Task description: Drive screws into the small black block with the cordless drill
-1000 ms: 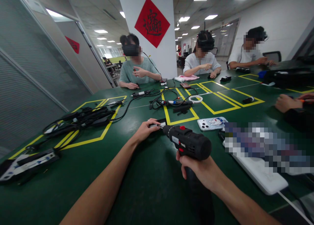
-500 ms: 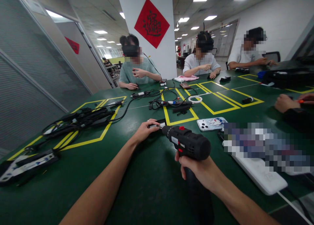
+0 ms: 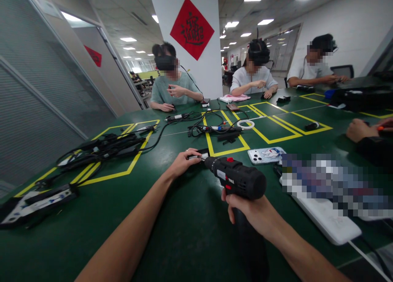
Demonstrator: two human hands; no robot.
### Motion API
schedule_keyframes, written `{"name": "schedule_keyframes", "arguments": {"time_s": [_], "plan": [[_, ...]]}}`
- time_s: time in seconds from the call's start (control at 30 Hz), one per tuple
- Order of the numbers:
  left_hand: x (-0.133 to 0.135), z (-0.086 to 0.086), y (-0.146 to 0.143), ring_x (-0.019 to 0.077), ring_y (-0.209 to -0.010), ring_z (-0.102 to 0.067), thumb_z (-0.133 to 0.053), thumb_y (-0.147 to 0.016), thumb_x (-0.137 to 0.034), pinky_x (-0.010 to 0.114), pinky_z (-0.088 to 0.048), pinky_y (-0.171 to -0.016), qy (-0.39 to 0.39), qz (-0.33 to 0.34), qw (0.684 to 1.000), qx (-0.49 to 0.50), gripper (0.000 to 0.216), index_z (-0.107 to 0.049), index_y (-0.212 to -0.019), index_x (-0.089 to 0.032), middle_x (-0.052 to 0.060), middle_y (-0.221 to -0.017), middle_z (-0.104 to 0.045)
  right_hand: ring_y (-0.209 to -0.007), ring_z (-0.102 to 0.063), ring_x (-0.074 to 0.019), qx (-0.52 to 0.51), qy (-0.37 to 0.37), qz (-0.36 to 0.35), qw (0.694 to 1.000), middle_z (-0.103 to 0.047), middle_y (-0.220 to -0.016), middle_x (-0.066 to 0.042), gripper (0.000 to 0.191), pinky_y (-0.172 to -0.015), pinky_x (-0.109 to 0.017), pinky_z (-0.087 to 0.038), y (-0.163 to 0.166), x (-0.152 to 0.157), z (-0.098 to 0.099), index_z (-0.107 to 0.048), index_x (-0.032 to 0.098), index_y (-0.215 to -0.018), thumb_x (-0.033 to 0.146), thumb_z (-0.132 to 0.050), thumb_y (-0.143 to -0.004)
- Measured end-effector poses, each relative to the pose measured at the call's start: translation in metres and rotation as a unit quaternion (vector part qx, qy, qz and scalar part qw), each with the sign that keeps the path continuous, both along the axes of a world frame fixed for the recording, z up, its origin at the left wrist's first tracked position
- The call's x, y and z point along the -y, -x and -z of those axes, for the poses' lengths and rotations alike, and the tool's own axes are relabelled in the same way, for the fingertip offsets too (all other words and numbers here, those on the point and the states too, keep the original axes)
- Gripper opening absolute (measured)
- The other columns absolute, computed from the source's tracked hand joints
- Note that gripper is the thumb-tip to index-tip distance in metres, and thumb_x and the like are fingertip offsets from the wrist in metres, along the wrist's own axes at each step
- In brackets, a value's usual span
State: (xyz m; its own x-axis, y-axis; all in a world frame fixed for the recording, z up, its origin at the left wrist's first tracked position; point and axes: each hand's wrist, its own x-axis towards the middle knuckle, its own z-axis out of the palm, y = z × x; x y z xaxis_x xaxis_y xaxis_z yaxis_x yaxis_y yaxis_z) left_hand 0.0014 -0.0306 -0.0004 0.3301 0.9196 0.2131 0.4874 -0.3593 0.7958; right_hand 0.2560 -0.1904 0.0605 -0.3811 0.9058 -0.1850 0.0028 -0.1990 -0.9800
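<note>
The drill (image 3: pixel 238 179) in the right hand (image 3: pixel 250 212) is black, with red buttons and a white label on its side. At its tip, the part (image 3: pixel 199 155) under the left hand (image 3: pixel 181 164) is black and white. Beneath both grips the table (image 3: pixel 184 228) is dark green, crossed by yellow tape lines (image 3: pixel 215 151). Just right of the drill lies a phone (image 3: pixel 266 155) in a white case printed with a cartoon. Further beyond, the cables (image 3: pixel 211 128) are black.

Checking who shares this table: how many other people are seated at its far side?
3. One in a green shirt left of the pillar, one in white right of it, one in white farther right. Another's hand shows at the right edge.
</note>
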Motion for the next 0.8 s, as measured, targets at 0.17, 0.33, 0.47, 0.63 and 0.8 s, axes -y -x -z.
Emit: {"name": "schedule_keyframes", "arguments": {"time_s": [0.17,0.33,0.47,0.63,0.8], "plan": [[-0.0001,0.0002,0.0006,0.0234,-0.114,-0.047,-0.063,-0.071,-0.044,0.038,-0.031,-0.102,0.003,0.001,1.000,-0.002,0.034,-0.066,-0.094,-0.020,0.006,-0.117,-0.054,-0.048,-0.052,-0.0104,-0.010,0.002,0.005,1.000,-0.057,-0.059,0.001,0.016,-0.055,-0.025,-0.041,0.0015,-0.0006,0.0014,-0.059,0.015,-0.084,0.020,-0.049,-0.073],[-0.0017,0.0024,0.0018,0.0235,-0.115,-0.046,-0.062,-0.070,-0.045,0.038,-0.030,-0.103,0.005,-0.002,1.000,-0.001,0.034,-0.066,-0.094,-0.021,0.005,-0.118,-0.054,-0.047,-0.052,-0.0109,0.003,0.002,0.008,1.000,-0.056,-0.054,0.002,0.023,-0.055,-0.025,-0.041,0.0010,0.0000,0.0020,-0.061,0.015,-0.093,0.020,-0.049,-0.074],[-0.0023,0.0027,0.0019,0.0233,-0.116,-0.045,-0.062,-0.071,-0.044,0.038,-0.030,-0.103,0.011,-0.001,1.000,-0.001,0.033,-0.065,-0.094,-0.021,0.006,-0.119,-0.053,-0.047,-0.053,-0.0107,-0.004,0.013,0.009,1.000,-0.059,-0.060,0.001,0.031,-0.055,-0.026,-0.042,0.0014,0.0006,0.0024,-0.059,0.016,-0.103,0.020,-0.050,-0.073],[-0.0017,0.0018,0.0016,0.0235,-0.116,-0.045,-0.062,-0.071,-0.044,0.039,-0.029,-0.103,0.019,-0.006,1.000,0.001,0.033,-0.065,-0.095,-0.021,0.006,-0.121,-0.051,-0.048,-0.052,-0.0108,-0.006,0.007,0.003,1.000,-0.056,-0.056,0.002,0.020,-0.055,-0.025,-0.042,0.0021,-0.0002,0.0008,-0.060,0.015,-0.089,0.020,-0.050,-0.073],[-0.0021,0.0027,0.0018,0.0243,-0.116,-0.045,-0.063,-0.070,-0.045,0.040,-0.029,-0.103,0.019,-0.012,1.000,0.000,0.034,-0.066,-0.094,-0.021,0.006,-0.121,-0.051,-0.050,-0.053,-0.0101,0.011,0.003,-0.011,1.000,-0.056,-0.058,0.001,0.012,-0.059,-0.025,-0.042,0.0015,-0.0009,-0.0019,-0.058,0.015,-0.081,0.020,-0.049,-0.074]]}}
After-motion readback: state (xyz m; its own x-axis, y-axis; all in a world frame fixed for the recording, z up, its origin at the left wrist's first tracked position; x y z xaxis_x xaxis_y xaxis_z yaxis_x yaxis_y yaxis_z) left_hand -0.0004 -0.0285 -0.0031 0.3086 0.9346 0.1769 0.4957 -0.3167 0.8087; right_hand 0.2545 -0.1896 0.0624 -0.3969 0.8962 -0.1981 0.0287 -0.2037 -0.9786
